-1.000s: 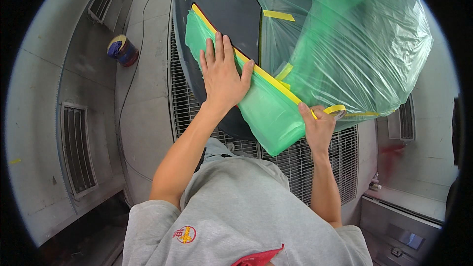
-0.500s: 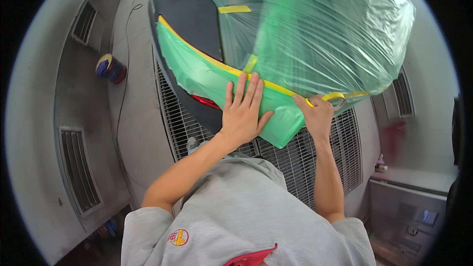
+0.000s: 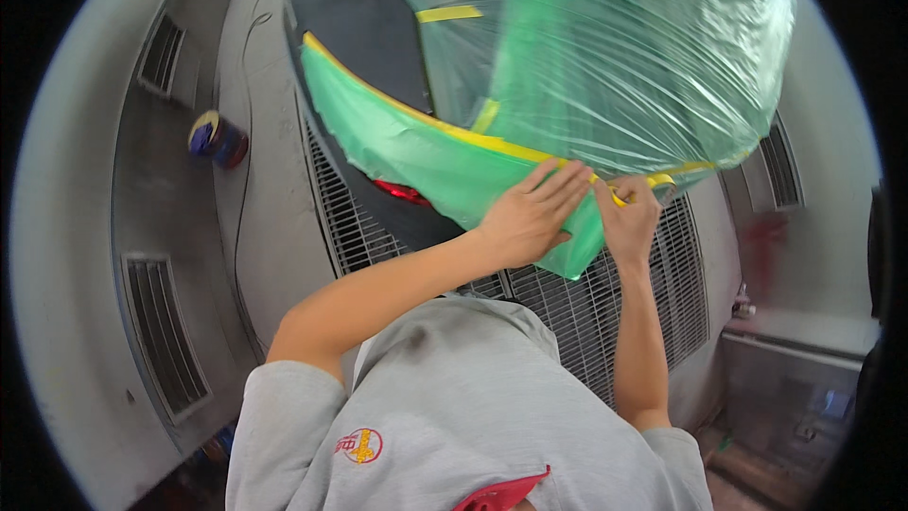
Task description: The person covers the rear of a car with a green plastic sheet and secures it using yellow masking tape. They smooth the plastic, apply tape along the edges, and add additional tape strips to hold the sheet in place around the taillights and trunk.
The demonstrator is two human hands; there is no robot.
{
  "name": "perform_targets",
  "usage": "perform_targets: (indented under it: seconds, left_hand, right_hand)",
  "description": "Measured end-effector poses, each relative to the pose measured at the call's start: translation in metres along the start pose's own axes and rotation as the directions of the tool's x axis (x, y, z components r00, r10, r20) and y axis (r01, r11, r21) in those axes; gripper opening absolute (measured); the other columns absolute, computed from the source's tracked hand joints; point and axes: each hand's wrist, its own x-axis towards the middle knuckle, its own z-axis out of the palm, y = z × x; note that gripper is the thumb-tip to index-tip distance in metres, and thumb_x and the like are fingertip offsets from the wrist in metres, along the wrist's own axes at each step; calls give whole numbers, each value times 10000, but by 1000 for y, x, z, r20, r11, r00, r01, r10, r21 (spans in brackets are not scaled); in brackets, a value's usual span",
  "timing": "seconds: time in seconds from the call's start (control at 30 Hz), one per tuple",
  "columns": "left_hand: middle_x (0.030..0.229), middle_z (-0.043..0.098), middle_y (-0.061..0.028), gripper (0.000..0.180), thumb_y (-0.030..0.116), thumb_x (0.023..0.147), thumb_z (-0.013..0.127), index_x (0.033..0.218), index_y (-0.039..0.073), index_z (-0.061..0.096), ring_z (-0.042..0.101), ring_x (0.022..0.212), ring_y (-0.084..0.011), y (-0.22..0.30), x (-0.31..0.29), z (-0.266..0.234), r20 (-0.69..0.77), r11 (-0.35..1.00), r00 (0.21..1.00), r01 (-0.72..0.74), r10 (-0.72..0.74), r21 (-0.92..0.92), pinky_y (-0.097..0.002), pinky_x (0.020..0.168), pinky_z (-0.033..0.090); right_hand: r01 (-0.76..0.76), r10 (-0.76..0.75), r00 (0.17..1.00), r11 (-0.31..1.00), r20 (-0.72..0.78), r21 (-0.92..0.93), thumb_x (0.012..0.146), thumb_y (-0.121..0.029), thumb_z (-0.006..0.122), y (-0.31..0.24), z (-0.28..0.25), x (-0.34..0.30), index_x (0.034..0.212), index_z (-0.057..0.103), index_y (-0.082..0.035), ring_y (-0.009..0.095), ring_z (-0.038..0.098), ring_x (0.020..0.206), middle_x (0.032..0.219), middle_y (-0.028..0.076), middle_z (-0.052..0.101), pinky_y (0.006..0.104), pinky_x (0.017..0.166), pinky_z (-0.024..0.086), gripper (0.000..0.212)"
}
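A strip of yellow masking tape (image 3: 392,112) runs along the upper edge of green masking film (image 3: 397,140) on a vehicle's curved dark grey body (image 3: 350,9). My left hand (image 3: 532,220) lies open on the film, its outstretched fingers pressing the tape. Close by on its right, my right hand (image 3: 629,222) is closed around a roll of yellow masking tape (image 3: 668,191), partly hidden by the fingers. Clear greenish plastic sheeting (image 3: 605,66) covers the part beyond the tape line. Below the film's lower edge a bit of red light (image 3: 402,192) shows.
Metal floor grating (image 3: 572,322) lies beneath the vehicle. A blue and red bucket (image 3: 218,140) stands at the left, near a thin cable (image 3: 242,208) on the floor. Vented walls rise on both sides. A grey metal cabinet (image 3: 785,397) is at the lower right.
My left hand has slid right along the tape line, up close to my right hand. My right hand, still holding the tape roll, has shifted slightly right.
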Motion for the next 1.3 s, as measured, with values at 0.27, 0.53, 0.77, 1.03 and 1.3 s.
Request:
perform_targets:
  seconds: [0.27,0.53,0.77,1.03,1.3]
  left_hand:
    - [1644,396,-130,753,300,906,645,1549,-25,424,291,1564,-262,0,-1,9,-91,984,994,-39,56,175,-473,1296,172]
    - [1597,445,-179,631,169,900,577,1484,-53,487,350,1534,-280,-4,3,12,-86,998,994,-57,60,42,-474,1281,212]
    - [1282,691,-108,432,109,841,674,1260,4,664,607,1214,-287,-24,20,1,-224,974,965,-174,139,-146,-427,1056,438]
    - [905,671,-103,145,94,806,641,940,79,696,643,921,-311,-31,50,24,-123,899,942,-334,311,-284,-438,823,508]
    - [830,616,-102,76,97,775,661,833,84,614,647,789,-290,-40,57,17,-84,885,942,-335,326,-323,-411,726,515]
  right_hand:
    - [85,-56,994,933,92,-349,946,-195,659,-23,5,-2,902,701,-1,353,670,824,858,145,716,454,762,498,202]
    - [-268,200,920,949,-336,-169,914,-150,620,-2,22,-24,839,713,49,266,651,640,703,167,688,404,634,498,232]
    - [-301,176,916,896,-361,-327,932,-241,654,-25,15,-42,915,780,-19,328,707,715,779,143,744,426,666,534,255]
    - [-307,114,916,815,-384,-492,919,-306,672,-28,12,-51,944,809,-88,348,700,701,766,138,741,457,666,540,258]
    - [-430,292,883,816,-368,-385,880,-138,692,-37,26,-40,1034,816,-50,322,686,699,773,172,725,452,675,542,217]
